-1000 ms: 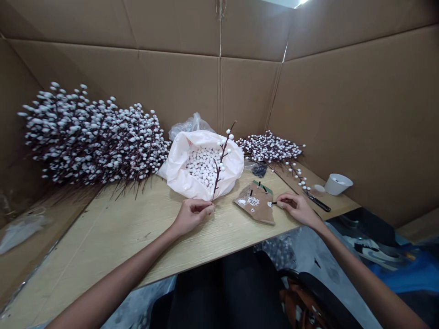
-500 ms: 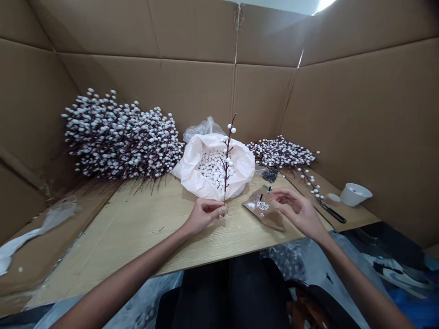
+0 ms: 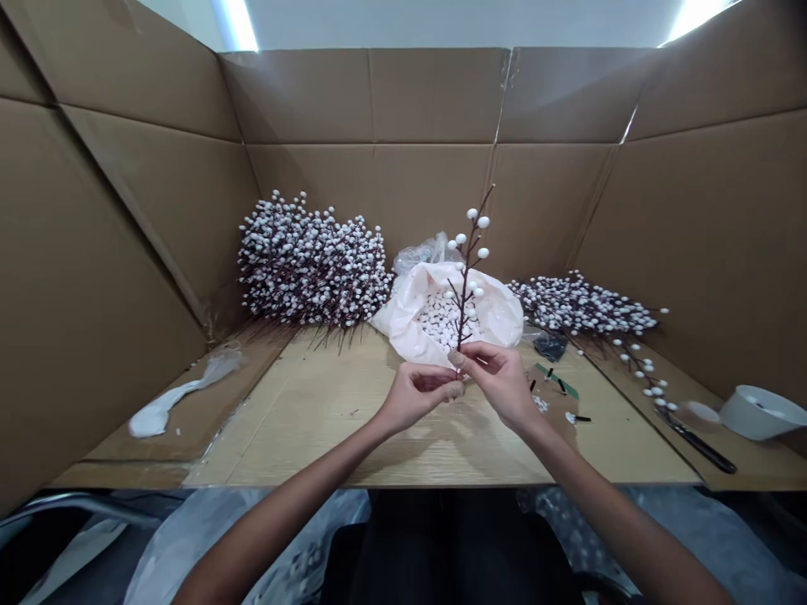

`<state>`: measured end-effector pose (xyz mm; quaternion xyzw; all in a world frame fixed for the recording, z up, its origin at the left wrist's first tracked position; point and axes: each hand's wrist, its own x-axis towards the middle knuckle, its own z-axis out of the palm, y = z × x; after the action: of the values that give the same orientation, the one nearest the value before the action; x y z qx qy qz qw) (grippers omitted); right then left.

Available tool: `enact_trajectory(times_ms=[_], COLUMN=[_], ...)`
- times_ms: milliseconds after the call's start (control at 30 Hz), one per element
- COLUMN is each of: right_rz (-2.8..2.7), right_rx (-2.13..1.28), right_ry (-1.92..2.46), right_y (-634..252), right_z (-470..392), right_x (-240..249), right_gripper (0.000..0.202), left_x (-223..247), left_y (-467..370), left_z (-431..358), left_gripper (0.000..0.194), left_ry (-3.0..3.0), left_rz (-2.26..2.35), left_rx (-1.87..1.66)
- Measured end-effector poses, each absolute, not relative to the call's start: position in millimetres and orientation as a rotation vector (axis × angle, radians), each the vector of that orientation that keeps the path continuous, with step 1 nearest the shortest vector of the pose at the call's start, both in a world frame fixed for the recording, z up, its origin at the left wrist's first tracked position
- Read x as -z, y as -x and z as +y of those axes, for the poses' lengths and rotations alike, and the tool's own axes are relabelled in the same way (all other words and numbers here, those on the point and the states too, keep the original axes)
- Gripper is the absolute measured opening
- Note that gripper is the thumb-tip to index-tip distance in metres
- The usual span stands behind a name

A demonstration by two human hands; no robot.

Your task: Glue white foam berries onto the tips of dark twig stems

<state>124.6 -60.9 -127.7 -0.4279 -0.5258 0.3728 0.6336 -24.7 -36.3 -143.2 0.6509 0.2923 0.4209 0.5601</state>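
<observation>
White glare burns from two overexposed strips of light [image 3: 238,23] above tall brown cardboard walls [image 3: 435,181], whose lower side panels fall into shade. Soft, faint shadows spread over a pale yellow wooden desk [image 3: 303,437]; below its front edge, the scene dims. Wide-angle distortion stretches the margins, smearing fine detail.

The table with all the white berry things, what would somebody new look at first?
Probably the dark twig in the middle, dotted with white balls, its lower end at the fingertips of the left hand and right hand. Behind it, the open pale bag holds lots of small white balls. The big bunch of berry stems at back left stands out too.
</observation>
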Motion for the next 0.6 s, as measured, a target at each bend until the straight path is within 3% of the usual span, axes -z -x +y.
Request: enact_trajectory(times_ms=[600], right_rz=[-1.252], right_rx=[-0.955], right_ry=[0.919], right_y=[-127.7], right_z=[-56.6], right_x=[109.3], right_gripper=[0.022], left_x=[112.9], left_y=[46.0], left_z=[-24.6], left_gripper=[0.023], left_ry=[-1.355], left_rz=[0.575], left_rx=[-1.047])
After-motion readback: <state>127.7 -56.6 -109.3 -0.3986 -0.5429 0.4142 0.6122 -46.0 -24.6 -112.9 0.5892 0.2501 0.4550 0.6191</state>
